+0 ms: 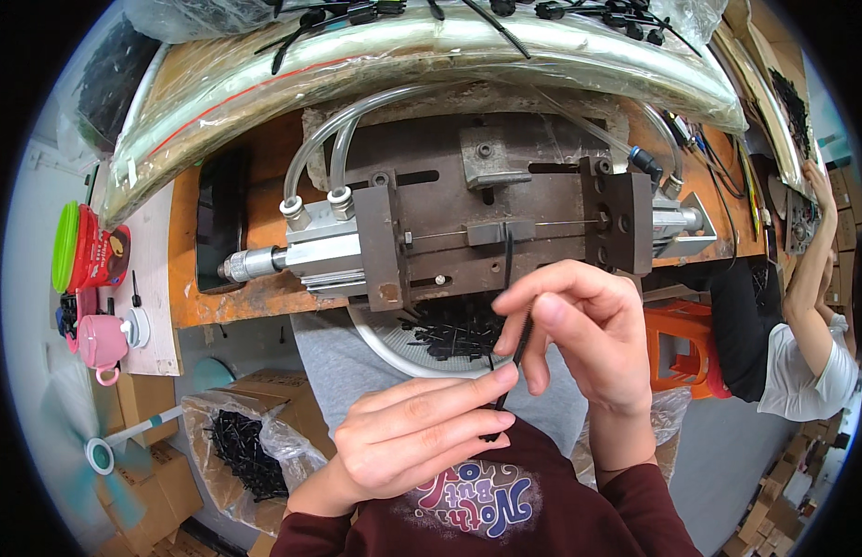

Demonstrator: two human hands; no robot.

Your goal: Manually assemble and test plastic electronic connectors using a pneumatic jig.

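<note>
Black strip [522, 343], pink mug [102, 338]

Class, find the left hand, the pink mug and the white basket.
Left hand [403, 433], head view: back of the hand.
Pink mug [101, 340], head view: its body.
White basket [379, 347], head view: its rim.

Blurry teal fan blades [125, 501]
</note>
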